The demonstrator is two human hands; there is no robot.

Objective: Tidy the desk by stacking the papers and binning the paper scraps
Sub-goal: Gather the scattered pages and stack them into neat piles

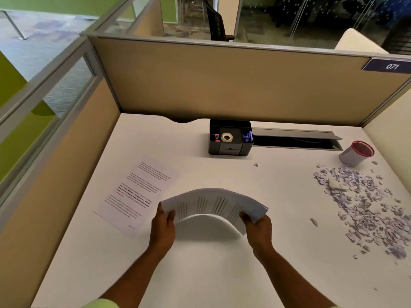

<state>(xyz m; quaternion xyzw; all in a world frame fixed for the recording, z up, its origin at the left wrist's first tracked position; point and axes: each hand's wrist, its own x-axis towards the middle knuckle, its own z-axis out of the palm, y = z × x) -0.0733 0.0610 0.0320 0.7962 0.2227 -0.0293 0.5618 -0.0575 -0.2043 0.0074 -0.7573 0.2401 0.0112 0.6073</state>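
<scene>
Left of the grip, one printed white sheet [135, 194] lies flat on the white desk [200, 274] — not stacked yet. Left hand [163, 227] and right hand [258, 227] pinch the ends of a bowed white paper stack [213, 205], held above the desk. Right of the grip, torn white scraps [364, 207] lie scattered near a red-rimmed white bin [355, 153] — nothing binned, I'd say. The bin's inside is hard to make out.

Paper stack [213, 205], printed, bowed up in an arch above desk centre, gripped at both ends. Single printed sheet [135, 194] flat at 9 o'clock of stack. Paper scraps [364, 207] strewn at 3 o'clock. Small bin [355, 153], red-rimmed, tilted, at 2 o'clock.
</scene>
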